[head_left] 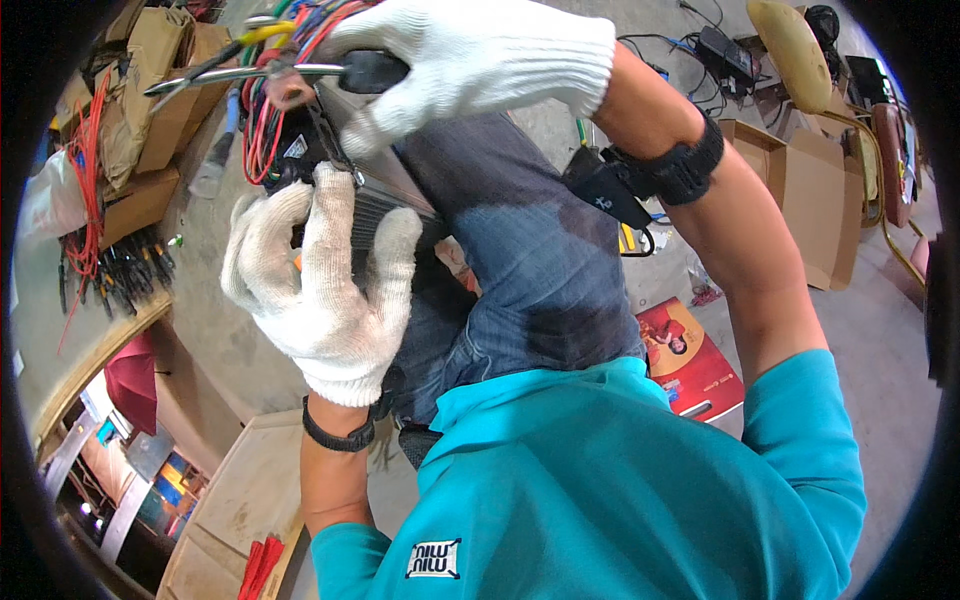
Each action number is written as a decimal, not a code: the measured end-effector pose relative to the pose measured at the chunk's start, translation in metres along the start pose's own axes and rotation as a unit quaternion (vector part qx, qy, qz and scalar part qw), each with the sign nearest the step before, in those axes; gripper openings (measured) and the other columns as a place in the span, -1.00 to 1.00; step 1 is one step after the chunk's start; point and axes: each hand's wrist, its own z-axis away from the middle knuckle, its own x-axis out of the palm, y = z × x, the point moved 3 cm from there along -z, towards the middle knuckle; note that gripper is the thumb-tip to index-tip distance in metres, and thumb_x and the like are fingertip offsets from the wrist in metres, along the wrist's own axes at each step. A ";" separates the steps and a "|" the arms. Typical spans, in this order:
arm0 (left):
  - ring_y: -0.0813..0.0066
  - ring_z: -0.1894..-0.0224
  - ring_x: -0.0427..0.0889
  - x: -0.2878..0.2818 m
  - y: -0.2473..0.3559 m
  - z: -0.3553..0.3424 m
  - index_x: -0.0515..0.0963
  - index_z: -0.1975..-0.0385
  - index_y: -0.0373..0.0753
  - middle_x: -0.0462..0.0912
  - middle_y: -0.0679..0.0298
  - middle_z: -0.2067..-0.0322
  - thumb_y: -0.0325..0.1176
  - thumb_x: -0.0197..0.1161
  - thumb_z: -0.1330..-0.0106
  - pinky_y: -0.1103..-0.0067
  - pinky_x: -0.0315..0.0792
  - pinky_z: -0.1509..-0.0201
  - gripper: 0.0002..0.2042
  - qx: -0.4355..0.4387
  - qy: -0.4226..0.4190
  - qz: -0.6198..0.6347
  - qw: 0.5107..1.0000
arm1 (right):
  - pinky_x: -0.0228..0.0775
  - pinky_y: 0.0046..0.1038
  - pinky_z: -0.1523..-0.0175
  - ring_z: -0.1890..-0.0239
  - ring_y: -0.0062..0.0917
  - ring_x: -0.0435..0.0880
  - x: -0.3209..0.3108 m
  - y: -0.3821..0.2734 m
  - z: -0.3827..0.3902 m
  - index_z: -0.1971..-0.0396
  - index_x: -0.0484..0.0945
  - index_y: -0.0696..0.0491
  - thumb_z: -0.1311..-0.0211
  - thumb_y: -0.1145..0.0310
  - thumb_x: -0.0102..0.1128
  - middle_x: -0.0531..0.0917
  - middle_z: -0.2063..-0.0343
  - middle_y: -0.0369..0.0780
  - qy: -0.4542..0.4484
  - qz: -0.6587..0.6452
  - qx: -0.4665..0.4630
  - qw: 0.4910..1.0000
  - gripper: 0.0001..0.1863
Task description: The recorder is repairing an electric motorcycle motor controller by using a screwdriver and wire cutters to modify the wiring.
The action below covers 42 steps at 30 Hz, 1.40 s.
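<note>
My left hand [325, 275], in a white knitted glove, grips the near end of a dark, finned metal box [385, 207]. Its index finger lies along the box and its thumb is on the right side. My gloved right hand [475, 60] is closed round the black handle of a screwdriver [372, 72], whose metal shaft points left across a bundle of coloured wires [265, 130]. Motion blurs the shaft's tip and the wire ends. Beneath my hands, the box rests against my jeans [540, 260]; my left glove hides part of it.
Cardboard [165, 120], red cable [92, 190] and several black-ended leads [115, 265] lie at left. A wooden board [235, 490] stands at lower left. On the right are an open carton [825, 200], a red printed box [690, 350], a black power adapter [725, 55] and a chair [790, 50].
</note>
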 end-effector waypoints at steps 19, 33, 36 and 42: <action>-0.19 -0.30 0.39 0.030 -0.013 0.023 0.62 -0.16 -0.07 0.36 -0.13 -0.30 -0.53 0.52 -0.03 0.18 0.34 -0.37 -0.41 -0.118 0.066 0.232 0.963 | 0.47 -0.27 -0.09 0.03 -0.21 0.62 -0.062 -0.121 0.122 -0.24 0.46 0.07 -0.15 0.36 0.29 0.59 0.16 -0.08 -0.196 0.208 0.274 0.918 -0.41; -0.13 -0.24 0.45 0.034 -0.029 0.024 0.64 -0.10 0.05 0.53 0.06 -0.20 -0.44 0.58 0.07 0.14 0.43 -0.28 -0.39 -0.095 0.102 0.182 0.973 | 0.51 -0.33 -0.19 -0.05 -0.25 0.68 -0.086 -0.217 0.041 -0.06 0.52 0.16 0.29 0.71 0.22 0.58 -0.02 -0.08 -0.225 0.346 0.248 0.876 -0.31; -0.12 -0.24 0.46 0.038 -0.024 0.018 0.66 -0.08 0.06 0.54 0.07 -0.19 -0.43 0.59 0.08 0.15 0.45 -0.28 -0.40 -0.095 0.107 0.201 0.969 | 0.53 -0.35 -0.16 -0.04 -0.31 0.66 -0.093 -0.248 0.015 -0.13 0.50 0.15 0.31 0.78 0.20 0.56 -0.05 -0.10 -0.238 0.417 0.185 0.857 -0.23; -0.11 -0.23 0.47 0.033 -0.026 0.018 0.68 -0.03 0.08 0.56 0.10 -0.17 -0.41 0.60 0.10 0.16 0.46 -0.29 -0.43 -0.105 0.102 0.191 0.971 | 0.61 -0.41 0.00 0.10 -0.39 0.70 -0.064 -0.241 -0.006 -0.13 0.55 0.14 -0.01 0.59 0.28 0.64 0.06 -0.12 -0.093 0.519 0.295 0.797 -0.44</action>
